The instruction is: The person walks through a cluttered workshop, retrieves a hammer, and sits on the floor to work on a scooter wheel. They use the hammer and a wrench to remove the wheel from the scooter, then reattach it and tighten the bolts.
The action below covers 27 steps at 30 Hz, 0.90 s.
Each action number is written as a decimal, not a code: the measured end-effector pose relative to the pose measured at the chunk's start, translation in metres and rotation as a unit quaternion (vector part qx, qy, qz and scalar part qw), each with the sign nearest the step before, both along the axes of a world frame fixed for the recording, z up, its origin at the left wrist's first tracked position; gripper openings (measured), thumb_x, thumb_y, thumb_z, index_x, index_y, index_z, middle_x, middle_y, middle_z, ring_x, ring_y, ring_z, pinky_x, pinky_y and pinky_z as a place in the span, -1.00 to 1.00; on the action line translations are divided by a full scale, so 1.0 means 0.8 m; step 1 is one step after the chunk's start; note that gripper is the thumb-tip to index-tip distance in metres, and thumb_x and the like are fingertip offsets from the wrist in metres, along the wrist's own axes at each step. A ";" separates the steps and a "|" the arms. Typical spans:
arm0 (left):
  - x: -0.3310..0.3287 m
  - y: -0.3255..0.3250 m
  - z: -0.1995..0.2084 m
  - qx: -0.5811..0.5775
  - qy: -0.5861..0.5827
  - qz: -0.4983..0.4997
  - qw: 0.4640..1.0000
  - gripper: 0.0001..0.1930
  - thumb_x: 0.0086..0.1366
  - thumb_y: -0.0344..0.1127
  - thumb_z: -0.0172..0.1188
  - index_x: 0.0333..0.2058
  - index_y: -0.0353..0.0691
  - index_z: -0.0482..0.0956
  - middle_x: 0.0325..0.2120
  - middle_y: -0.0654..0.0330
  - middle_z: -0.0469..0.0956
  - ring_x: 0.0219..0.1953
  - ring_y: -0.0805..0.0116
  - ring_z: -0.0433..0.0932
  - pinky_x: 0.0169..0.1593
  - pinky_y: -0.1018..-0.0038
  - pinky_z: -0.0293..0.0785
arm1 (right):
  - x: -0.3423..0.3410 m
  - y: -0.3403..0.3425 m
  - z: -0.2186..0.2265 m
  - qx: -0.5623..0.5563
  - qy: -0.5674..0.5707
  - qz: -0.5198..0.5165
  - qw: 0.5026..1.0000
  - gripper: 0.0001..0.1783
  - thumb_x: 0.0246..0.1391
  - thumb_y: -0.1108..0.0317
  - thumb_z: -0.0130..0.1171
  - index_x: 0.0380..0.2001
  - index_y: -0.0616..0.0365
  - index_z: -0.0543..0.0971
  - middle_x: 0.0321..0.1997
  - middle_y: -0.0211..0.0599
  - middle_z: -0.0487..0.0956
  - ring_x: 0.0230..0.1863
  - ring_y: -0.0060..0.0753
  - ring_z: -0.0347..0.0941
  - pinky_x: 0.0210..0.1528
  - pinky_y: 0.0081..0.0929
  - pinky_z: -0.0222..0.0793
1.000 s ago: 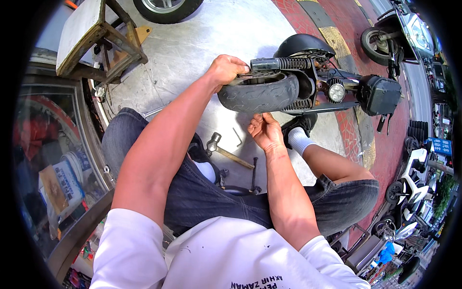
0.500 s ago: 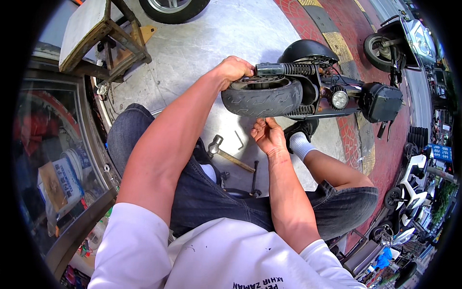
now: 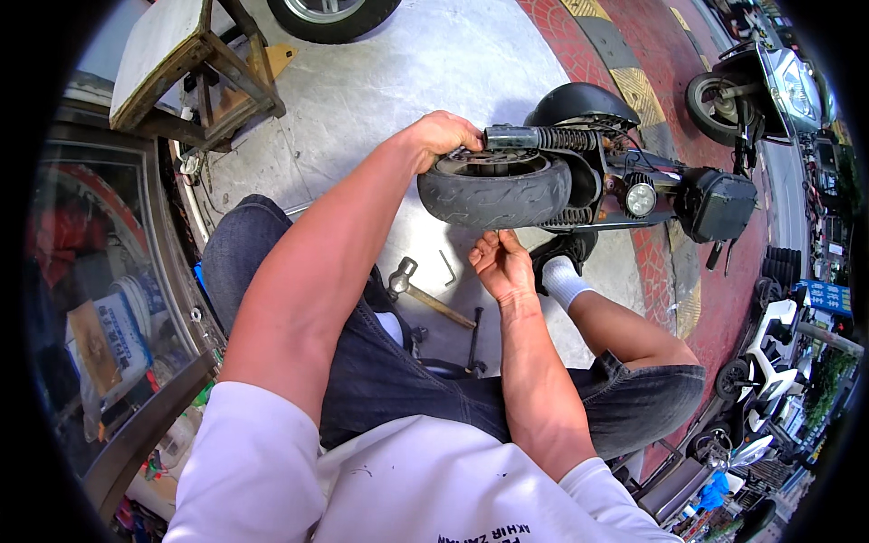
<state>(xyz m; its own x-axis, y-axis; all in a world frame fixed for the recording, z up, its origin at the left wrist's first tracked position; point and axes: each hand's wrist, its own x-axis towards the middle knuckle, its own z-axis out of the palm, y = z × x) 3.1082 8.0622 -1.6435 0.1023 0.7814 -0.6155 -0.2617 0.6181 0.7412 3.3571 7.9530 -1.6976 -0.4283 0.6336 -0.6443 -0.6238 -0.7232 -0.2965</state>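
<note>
A scooter lies on its side in front of me, the black tyre (image 3: 493,193) of its wheel pointing toward me. My left hand (image 3: 445,138) is closed at the wheel's upper left edge, against the end of the dark shock absorber (image 3: 548,138); its fingertips are partly hidden there. Just below the tyre, my right hand (image 3: 503,262) is turned palm up, thumb and fingers pinched together. What they pinch is too small to make out. On the ground between my legs lie a ball-peen hammer (image 3: 434,300) with a wooden handle, an L-shaped hex key (image 3: 448,268) and a dark metal bar tool (image 3: 475,337).
A worn wooden stool (image 3: 204,77) stands at the far left, beside a glass-fronted cabinet (image 3: 118,299). A loose wheel (image 3: 333,20) lies at the top. Another scooter (image 3: 765,90) is parked at the far right, with more two-wheelers (image 3: 769,348) along the right edge.
The whole view has shifted slightly. Both hands stay at the wheel, with the right fingers still pinched just under the tyre.
</note>
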 end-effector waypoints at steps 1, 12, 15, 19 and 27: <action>0.000 -0.001 -0.001 -0.002 0.000 -0.001 1.000 -0.77 0.13 -0.57 0.32 -0.20 -0.38 0.72 -0.27 0.02 0.70 -0.25 0.19 0.66 -0.18 0.19 0.64 | -0.003 0.000 0.003 -0.003 -0.006 -0.003 1.000 -0.84 0.41 0.34 -0.05 -0.34 -0.07 0.39 -0.42 -0.43 0.39 -0.39 -0.42 0.31 -0.24 -0.35 0.34; 0.002 -0.004 0.014 -0.003 -0.003 -0.008 1.000 -0.86 0.15 -0.54 0.33 -0.28 -0.33 0.66 -0.37 0.11 0.67 -0.35 0.28 0.64 -0.21 0.29 0.60 | -0.004 0.001 0.003 -0.008 -0.010 -0.017 1.000 -0.88 0.42 0.33 -0.09 -0.23 -0.04 0.46 -0.42 -0.40 0.40 -0.38 -0.39 0.31 -0.20 -0.31 0.36; 0.003 -0.006 0.015 0.008 0.033 -0.009 0.999 -0.89 0.14 -0.54 0.34 -0.32 -0.32 0.66 -0.39 0.11 0.66 -0.35 0.28 0.63 -0.21 0.30 0.59 | -0.011 0.004 0.008 -0.012 -0.025 -0.027 0.999 -0.85 0.41 0.37 -0.12 -0.14 -0.03 0.47 -0.42 -0.41 0.39 -0.38 -0.39 0.29 -0.20 -0.31 0.35; 0.006 -0.009 0.020 0.010 0.028 -0.008 1.000 -0.90 0.14 -0.53 0.34 -0.33 -0.32 0.67 -0.40 0.12 0.66 -0.34 0.29 0.62 -0.21 0.30 0.57 | -0.010 0.005 0.007 -0.011 -0.037 -0.031 0.999 -0.83 0.41 0.38 -0.13 -0.09 -0.03 0.48 -0.43 -0.40 0.39 -0.38 -0.38 0.28 -0.18 -0.30 0.36; 0.008 -0.006 0.001 0.025 0.081 0.015 0.996 -0.87 0.11 -0.54 0.35 -0.32 -0.34 0.72 -0.34 0.09 0.69 -0.23 0.23 0.60 -0.11 0.26 0.51 | -0.011 0.003 0.002 0.026 -0.066 -0.030 0.997 -0.88 0.38 0.41 -0.12 -0.17 0.03 0.45 -0.41 -0.33 0.42 -0.39 -0.34 0.33 -0.20 -0.26 0.40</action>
